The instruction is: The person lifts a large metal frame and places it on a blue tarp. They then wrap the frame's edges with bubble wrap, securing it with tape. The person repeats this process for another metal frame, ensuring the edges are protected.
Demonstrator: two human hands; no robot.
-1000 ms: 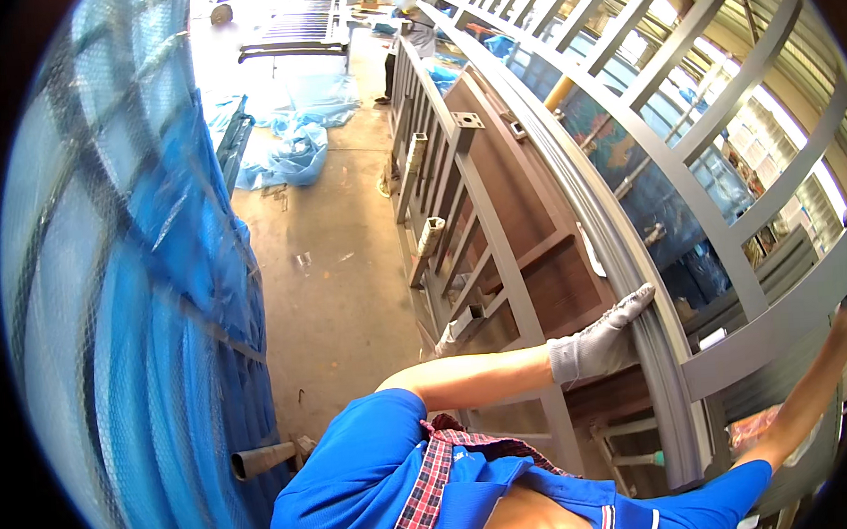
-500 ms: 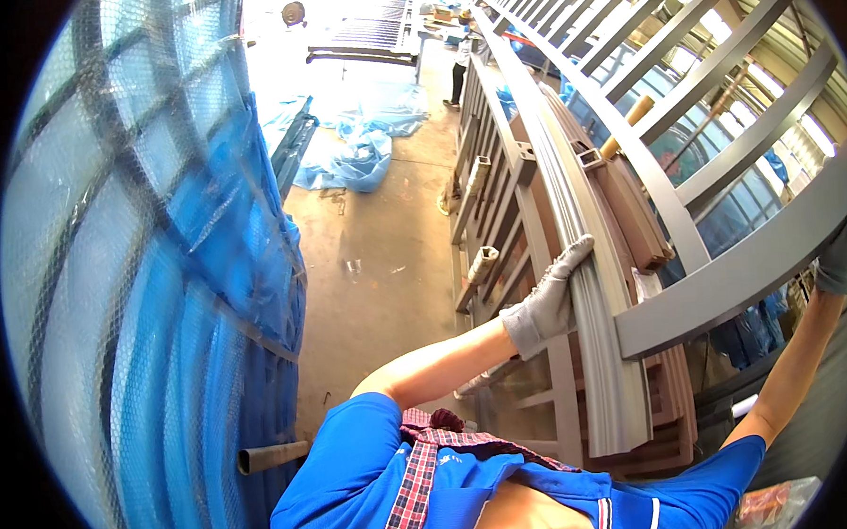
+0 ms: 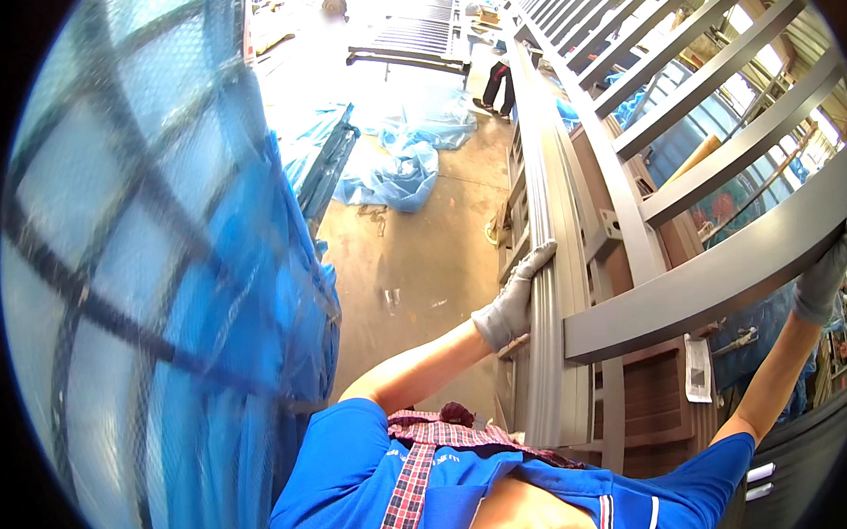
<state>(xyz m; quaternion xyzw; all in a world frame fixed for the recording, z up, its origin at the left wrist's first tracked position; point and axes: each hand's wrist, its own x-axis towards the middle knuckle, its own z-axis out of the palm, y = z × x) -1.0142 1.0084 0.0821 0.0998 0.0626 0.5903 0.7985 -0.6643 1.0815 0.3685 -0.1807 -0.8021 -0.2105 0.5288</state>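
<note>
A long grey metal slatted panel [image 3: 689,295] stretches from near my chest to the far right, with evenly spaced slats between two side rails. My left hand [image 3: 518,303], in a grey glove, is wrapped over the outer edge of its grooved left rail [image 3: 547,354]. At the far right, my right hand [image 3: 828,270], also gloved, grips the panel by the near cross bar; some fingers are hidden behind it. The panel hangs tilted between my two hands, its right end cut off by the picture's rim.
Tall frames in blue bubble wrap [image 3: 211,368] stand close on my left. Crumpled blue plastic sheeting [image 3: 405,175] lies on the concrete floor [image 3: 414,274] ahead. Brown metal frames [image 3: 656,396] are stacked below the panel. Farther off, a person's legs [image 3: 499,89] show beside another dark slatted panel [image 3: 410,57].
The panel and both my hands have shifted left in the picture, away from the brown stack, while the surroundings slid right and down. The far person's legs have moved apart.
</note>
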